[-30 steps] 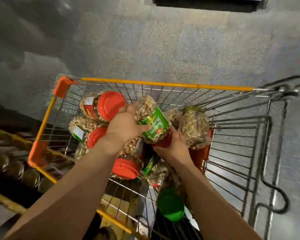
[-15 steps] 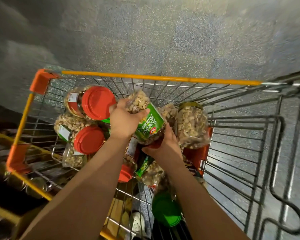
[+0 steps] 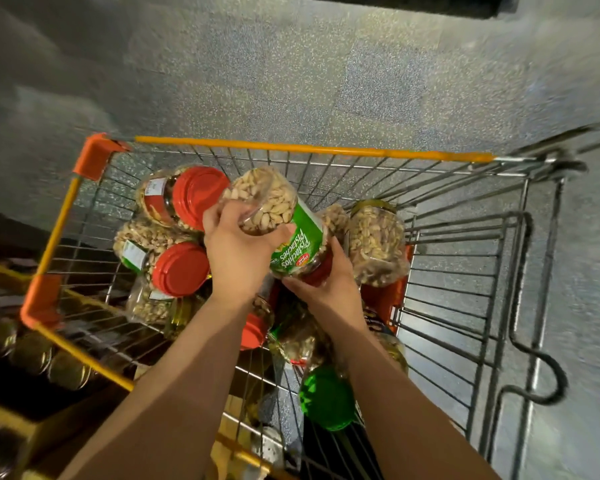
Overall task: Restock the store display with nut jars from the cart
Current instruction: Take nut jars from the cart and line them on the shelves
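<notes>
A clear pistachio jar (image 3: 274, 209) with a green label is tilted above the cart's load, its bottom end pointing away from me. My left hand (image 3: 236, 252) grips its body from the left. My right hand (image 3: 329, 289) curls round its red-lidded lower end from below. Under them the wire cart (image 3: 312, 152) with an orange rim holds several more nut jars, two of them with red lids (image 3: 196, 195) (image 3: 181, 268) at the left, another clear one (image 3: 376, 244) at the right and a green lid (image 3: 328, 398) near me.
At the lower left, outside the cart, a yellow-framed display shelf (image 3: 0, 414) holds a row of dark gold-lidded jars (image 3: 32, 351). Speckled grey floor (image 3: 291, 81) lies beyond the cart. The cart's folding seat frame (image 3: 520, 306) is at the right.
Both hands have lifted the pistachio jar higher out of the pile and tipped it further, so its nut-filled bottom now shows. The view has shifted slightly.
</notes>
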`<state>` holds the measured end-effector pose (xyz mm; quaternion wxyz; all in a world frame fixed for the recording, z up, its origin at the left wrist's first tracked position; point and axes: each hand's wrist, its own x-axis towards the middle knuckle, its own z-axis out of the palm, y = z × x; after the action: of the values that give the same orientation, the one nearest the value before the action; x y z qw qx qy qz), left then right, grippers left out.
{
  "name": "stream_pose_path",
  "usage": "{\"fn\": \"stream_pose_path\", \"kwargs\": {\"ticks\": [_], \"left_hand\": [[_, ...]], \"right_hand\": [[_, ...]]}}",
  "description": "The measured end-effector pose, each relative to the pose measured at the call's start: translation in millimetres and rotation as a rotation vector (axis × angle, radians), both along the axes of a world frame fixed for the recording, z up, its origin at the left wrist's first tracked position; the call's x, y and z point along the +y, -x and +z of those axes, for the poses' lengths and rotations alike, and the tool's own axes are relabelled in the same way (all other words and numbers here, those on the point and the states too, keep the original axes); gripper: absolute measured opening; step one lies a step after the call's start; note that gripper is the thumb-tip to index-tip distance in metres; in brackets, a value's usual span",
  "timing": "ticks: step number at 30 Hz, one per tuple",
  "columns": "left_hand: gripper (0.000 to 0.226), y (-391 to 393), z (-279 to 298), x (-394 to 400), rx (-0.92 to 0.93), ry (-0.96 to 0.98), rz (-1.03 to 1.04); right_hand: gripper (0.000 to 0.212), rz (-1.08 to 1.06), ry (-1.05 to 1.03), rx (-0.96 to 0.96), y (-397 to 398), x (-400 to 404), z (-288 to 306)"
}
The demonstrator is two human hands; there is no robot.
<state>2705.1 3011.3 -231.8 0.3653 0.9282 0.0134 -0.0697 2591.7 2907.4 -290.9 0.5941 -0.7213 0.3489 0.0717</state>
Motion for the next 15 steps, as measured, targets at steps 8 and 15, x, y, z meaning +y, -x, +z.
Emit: {"fn": "stream_pose_path", "kwargs": {"ticks": [8, 15], "left_hand": [[0.071, 34, 67, 45, 0.016, 0.239, 0.147], [0.061, 101, 134, 116, -0.099, 0.479, 0.282]], "right_hand": [[0.112, -0.109, -0.194, -0.157, 28, 16, 53], [0.101, -0.101, -0.440, -0.303, 68, 82, 117]]}}
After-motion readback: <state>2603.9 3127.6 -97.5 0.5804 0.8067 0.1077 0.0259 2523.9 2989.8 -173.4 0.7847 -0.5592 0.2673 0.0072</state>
